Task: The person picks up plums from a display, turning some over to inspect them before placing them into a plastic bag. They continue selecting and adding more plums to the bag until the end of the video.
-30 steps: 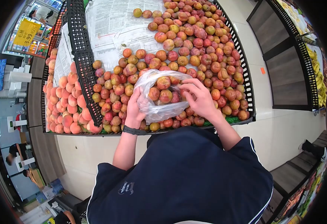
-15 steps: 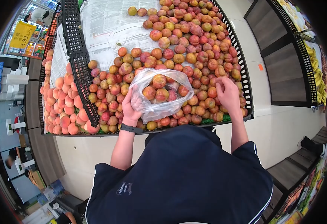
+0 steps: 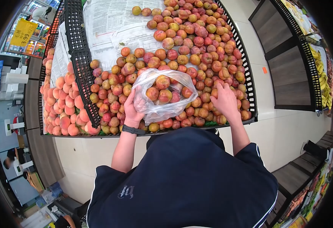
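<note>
A clear plastic bag (image 3: 164, 110) with several red-yellow plums inside rests on the heap of loose plums (image 3: 206, 57), its mouth open upward. My left hand (image 3: 133, 108), with a dark band at the wrist, grips the bag's left side. To the right of the bag, my right hand (image 3: 226, 99) reaches onto the plums with its fingers curved over the fruit. Its fingertips touch a plum, and its palm side is hidden from view.
Black crate walls (image 3: 252, 91) enclose the plums, with newspaper (image 3: 102, 28) under them. Peaches (image 3: 65, 102) lie in the left section. A yellow price sign (image 3: 23, 32) stands at upper left. Bananas (image 3: 320, 72) fill a right-hand stand.
My right hand has moved slightly left and down over the plums, and its fingers now point more toward the back. The left hand and bag stay nearly in place.
</note>
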`<state>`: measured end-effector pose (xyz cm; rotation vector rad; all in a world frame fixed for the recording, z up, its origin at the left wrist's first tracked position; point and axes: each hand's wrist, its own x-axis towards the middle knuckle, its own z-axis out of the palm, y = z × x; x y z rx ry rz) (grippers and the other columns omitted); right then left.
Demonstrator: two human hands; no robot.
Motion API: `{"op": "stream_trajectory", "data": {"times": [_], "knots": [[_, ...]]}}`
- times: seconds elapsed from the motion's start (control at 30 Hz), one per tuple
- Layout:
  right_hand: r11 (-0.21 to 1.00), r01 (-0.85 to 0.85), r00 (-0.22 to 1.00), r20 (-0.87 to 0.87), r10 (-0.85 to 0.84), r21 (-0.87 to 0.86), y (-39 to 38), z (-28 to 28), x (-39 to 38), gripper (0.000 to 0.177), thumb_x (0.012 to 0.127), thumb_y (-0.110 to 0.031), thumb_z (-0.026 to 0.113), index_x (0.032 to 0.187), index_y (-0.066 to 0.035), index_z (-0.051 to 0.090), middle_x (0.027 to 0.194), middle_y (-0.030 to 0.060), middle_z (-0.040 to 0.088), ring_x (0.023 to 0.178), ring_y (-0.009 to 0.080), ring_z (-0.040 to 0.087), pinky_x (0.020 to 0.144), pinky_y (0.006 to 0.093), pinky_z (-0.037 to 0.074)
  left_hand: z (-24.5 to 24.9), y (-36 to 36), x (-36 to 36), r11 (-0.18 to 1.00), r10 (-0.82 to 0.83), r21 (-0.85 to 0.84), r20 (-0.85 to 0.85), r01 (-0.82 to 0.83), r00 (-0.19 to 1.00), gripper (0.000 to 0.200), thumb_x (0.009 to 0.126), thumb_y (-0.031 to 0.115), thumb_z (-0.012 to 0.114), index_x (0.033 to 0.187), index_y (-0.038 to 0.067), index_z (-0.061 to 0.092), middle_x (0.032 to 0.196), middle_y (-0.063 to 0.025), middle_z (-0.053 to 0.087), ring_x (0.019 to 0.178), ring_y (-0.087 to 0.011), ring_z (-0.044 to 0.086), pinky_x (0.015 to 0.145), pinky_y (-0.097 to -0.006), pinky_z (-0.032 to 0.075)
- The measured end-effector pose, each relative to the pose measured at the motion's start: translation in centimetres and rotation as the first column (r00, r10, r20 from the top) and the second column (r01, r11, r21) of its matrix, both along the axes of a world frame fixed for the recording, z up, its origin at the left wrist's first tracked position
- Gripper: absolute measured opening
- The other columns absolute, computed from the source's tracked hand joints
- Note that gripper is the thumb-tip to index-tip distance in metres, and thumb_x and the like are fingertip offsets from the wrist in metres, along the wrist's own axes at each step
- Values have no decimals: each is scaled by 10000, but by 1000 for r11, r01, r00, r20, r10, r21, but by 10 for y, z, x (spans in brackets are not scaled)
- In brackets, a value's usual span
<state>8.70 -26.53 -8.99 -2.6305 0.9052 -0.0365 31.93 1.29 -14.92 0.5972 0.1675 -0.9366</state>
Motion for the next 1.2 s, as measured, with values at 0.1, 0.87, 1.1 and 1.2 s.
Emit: {"op": "stream_trajectory", "data": {"times": [0.1, 0.87, 1.1, 1.2], "knots": [[997, -24, 994, 105, 16, 72, 1, 0, 0, 461, 770, -79, 736, 1181, -2, 544, 1099, 219, 576, 996, 391, 625, 865, 459, 537, 9, -3, -3, 998, 31, 51, -16, -30, 999, 334, 1047, 287, 485, 1251, 63, 624, 1081, -37, 701, 701, -103, 603, 606, -229, 493], [-152, -543, 768, 416, -486, 826, 17, 1, 33, 494, 900, -61, 707, 1324, -32, 456, 1167, 152, 636, 1107, 264, 653, 952, 373, 549, 17, -2, -3, 1000, -1, -23, -25, 1, 1000, 338, 1030, 268, 515, 1274, 51, 598, 1148, -69, 690, 896, -177, 670, 773, -312, 560], [879, -310, 879, 462, 120, 361, 56, 3, 62, 532, 827, -132, 766, 1291, -70, 514, 1117, 165, 678, 995, 319, 685, 850, 397, 552, 75, -14, -8, 991, -128, -32, 92, 131, 988, 340, 1038, 224, 503, 1297, 21, 588, 1103, -29, 694, 749, -80, 618, 610, -238, 499], [915, -366, 834, 497, 240, 173, 57, -5, 66, 601, 819, -162, 774, 1354, -104, 507, 1138, 153, 683, 993, 329, 674, 808, 384, 551, 97, -25, -6, 983, -138, -104, 113, 150, 984, 346, 1043, 226, 495, 1304, 16, 583, 1139, -37, 689, 809, -84, 637, 682, -238, 523]]}}
